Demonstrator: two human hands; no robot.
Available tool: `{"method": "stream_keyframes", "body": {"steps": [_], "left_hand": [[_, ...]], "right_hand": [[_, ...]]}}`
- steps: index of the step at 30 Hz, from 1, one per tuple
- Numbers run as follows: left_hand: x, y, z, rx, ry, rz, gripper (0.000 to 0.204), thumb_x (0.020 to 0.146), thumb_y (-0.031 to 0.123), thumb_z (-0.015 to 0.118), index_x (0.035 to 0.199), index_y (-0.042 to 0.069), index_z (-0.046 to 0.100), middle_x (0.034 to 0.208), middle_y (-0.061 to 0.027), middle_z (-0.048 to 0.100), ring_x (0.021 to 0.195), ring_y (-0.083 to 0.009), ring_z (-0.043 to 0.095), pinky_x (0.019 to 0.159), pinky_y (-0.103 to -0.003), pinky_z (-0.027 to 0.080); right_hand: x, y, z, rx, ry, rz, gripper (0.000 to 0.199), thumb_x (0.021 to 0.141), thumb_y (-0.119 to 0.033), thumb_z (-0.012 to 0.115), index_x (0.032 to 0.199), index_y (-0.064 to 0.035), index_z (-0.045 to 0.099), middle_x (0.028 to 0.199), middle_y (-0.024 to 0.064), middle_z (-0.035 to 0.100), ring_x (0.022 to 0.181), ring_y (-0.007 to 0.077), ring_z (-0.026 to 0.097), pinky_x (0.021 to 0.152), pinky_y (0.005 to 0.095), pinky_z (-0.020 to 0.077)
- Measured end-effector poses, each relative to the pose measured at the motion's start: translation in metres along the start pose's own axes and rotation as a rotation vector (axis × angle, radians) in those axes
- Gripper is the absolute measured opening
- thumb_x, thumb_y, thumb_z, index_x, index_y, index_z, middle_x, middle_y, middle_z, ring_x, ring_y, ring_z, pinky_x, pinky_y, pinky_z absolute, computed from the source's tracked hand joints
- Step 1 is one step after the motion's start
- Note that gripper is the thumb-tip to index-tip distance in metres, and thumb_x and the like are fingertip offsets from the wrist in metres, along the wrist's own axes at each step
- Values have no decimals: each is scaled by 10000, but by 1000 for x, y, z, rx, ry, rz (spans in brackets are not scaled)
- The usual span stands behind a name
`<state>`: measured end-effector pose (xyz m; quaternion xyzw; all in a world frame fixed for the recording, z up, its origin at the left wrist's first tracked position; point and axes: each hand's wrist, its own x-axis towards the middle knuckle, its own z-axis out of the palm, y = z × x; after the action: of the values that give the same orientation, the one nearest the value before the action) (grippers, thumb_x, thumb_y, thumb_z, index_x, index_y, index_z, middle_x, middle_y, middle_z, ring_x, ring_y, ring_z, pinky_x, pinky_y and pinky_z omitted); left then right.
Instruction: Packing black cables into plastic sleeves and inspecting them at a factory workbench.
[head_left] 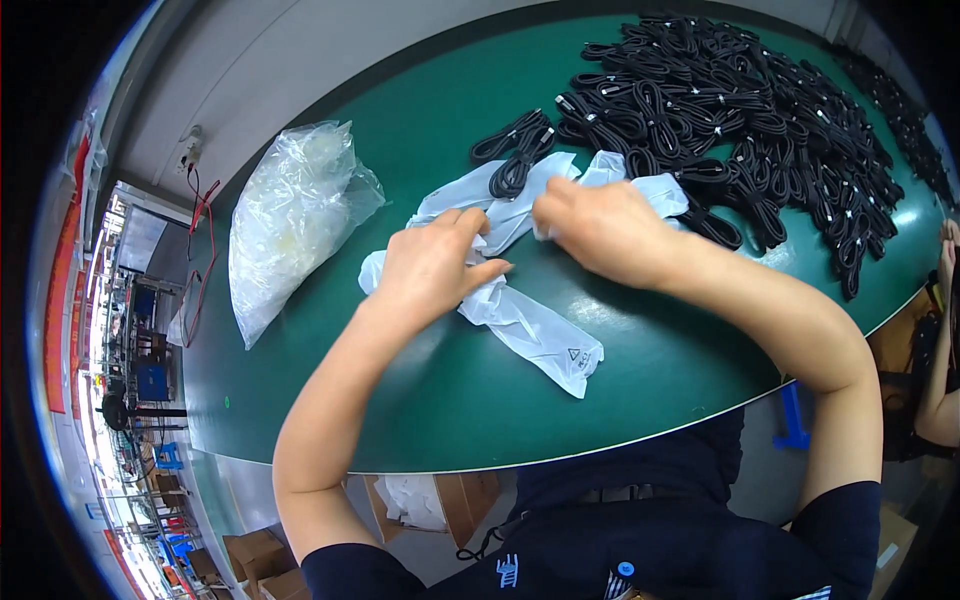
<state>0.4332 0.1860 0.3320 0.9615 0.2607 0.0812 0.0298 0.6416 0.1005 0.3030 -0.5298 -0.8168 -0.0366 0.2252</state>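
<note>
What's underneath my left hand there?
Crumpled white plastic shows around and beneath your left hand, spreading over the green table. Your palm and fingers cover the spot directly below, so I can't tell whether anything else lies there.

Factory workshop; heaped black cables (700, 115)

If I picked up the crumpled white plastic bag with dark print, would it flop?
The crumpled white plastic bag would probably flop, since it's wrinkled and creased beside the left hand. It looks thin and nearly flat, so it's likely light for its size.
</note>
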Motion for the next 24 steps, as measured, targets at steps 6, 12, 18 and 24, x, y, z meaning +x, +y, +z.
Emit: {"method": "stream_keyframes", "body": {"steps": [6,12,18,24], "left_hand": [[6,-6,11,30,107,53,164,751,114,681,879,87,583,874,-85,589,724,-296,620,614,-382,496],[48,1,-43,-697,347,-13,107,849,132,610,794,47,575,878,-79,640,715,-159,581,643,-273,465],[53,-7,-120,-1360,545,47,92,888,108,542,813,67,574,964,-121,657,780,-134,610,710,-281,515],[27,-55,-87,-440,736,-16,130,864,103,575,967,34,615,938,-115,653,791,-174,620,691,-302,493]], "right_hand": [[18,55,-66,447,417,332,109,871,-169,584,873,-60,578,807,11,562,682,110,526,625,268,436],[27,46,-140,723,658,698,159,861,-169,552,842,-28,623,712,13,552,630,93,503,544,249,425],[-2,50,-116,746,531,566,175,919,-252,525,877,-91,577,739,-75,485,690,12,423,617,178,343],[-36,-2,-81,739,116,496,375,845,-264,676,612,-73,451,550,-82,419,551,17,411,459,220,314]]}}
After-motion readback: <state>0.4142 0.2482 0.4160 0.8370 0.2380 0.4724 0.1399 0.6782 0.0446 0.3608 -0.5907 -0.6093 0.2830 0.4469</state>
